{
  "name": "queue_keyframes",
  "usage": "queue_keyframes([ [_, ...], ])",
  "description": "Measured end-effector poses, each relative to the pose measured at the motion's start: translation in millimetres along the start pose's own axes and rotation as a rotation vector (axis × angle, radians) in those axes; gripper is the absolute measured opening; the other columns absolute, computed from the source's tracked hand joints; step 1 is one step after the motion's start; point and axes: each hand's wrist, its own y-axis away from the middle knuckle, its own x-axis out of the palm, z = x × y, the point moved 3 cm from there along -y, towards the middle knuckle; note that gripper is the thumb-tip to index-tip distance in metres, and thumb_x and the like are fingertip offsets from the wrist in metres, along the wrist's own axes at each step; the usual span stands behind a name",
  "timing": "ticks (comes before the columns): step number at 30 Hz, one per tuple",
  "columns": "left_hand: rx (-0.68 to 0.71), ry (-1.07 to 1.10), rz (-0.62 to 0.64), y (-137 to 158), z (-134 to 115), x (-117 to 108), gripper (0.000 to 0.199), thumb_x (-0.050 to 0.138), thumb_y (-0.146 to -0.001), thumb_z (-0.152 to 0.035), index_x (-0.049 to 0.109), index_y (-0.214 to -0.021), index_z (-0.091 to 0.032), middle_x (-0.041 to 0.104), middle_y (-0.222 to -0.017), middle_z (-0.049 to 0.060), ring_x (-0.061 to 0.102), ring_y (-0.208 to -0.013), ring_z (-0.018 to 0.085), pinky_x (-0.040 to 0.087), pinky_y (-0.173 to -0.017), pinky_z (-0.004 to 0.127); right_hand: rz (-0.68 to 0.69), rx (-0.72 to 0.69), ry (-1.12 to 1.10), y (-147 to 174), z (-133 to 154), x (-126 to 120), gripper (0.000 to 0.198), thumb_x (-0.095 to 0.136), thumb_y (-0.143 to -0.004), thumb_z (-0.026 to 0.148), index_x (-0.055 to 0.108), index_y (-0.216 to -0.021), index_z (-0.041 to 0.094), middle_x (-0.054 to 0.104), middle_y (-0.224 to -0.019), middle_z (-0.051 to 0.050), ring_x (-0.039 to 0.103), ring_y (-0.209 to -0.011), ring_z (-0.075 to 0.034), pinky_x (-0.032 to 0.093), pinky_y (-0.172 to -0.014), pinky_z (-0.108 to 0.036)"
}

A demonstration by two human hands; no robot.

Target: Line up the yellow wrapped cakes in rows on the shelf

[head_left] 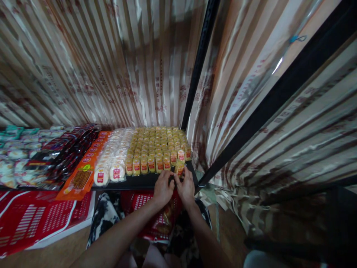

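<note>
My right hand (185, 188) grips a small yellow snack packet (179, 168) with a red label, at the front right corner of the shelf. Close beside it is my left hand (164, 190), its fingers closed and their tips by the packet's left edge; whether they pinch it or something else is hidden. Behind both hands stand tight rows of matching yellow packets (152, 147), upright with red labels facing front. To their left lie rows of round white packets (117, 172) in clear wrap.
Left along the shelf (131, 182) lie an orange snack bag (83, 175), dark bags (69, 149) and white packets (16, 152). A red basket (156, 225) with packets sits below my arms. A dark post (251, 100) rises at right; striped curtains (145, 67) hang behind.
</note>
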Motion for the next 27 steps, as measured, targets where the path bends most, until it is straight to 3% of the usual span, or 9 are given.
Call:
queue_keyframes([
  [9, 0.048, -0.049, 0.088, 1, 7, 3, 0.045, 0.041, -0.073, -0.005, 0.05, -0.116, -0.016, 0.05, -0.122, 0.009, 0.046, -0.114, 0.019, 0.035, -0.102, 0.032, 0.009, -0.019, 0.085, -28, 7, 16, 0.055, 0.046, -0.08, 0.038, 0.04, -0.129, 0.014, 0.052, -0.107, -0.015, 0.053, -0.097, -0.026, 0.046, -0.081, -0.04],
  [18, 0.074, -0.014, 0.064, -2, 17, 4, 0.048, 0.038, -0.073, -0.003, 0.051, -0.117, -0.016, 0.053, -0.12, 0.009, 0.048, -0.112, 0.018, 0.037, -0.102, 0.033, -0.083, -0.074, -0.093, -26, -5, 24, 0.053, 0.051, -0.079, 0.041, 0.041, -0.124, 0.015, 0.043, -0.116, -0.016, 0.05, -0.103, -0.022, 0.049, -0.082, -0.037],
  [27, 0.16, 0.012, 0.08, -6, 23, 15, 0.066, 0.035, -0.066, 0.004, 0.043, -0.127, -0.02, 0.047, -0.131, 0.005, 0.045, -0.118, 0.015, 0.044, -0.098, 0.032, -0.124, -0.077, -0.088, -24, -7, 23, 0.025, 0.045, -0.083, 0.037, 0.055, -0.097, 0.019, 0.051, -0.101, -0.009, 0.051, -0.095, -0.019, 0.05, -0.079, -0.034],
])
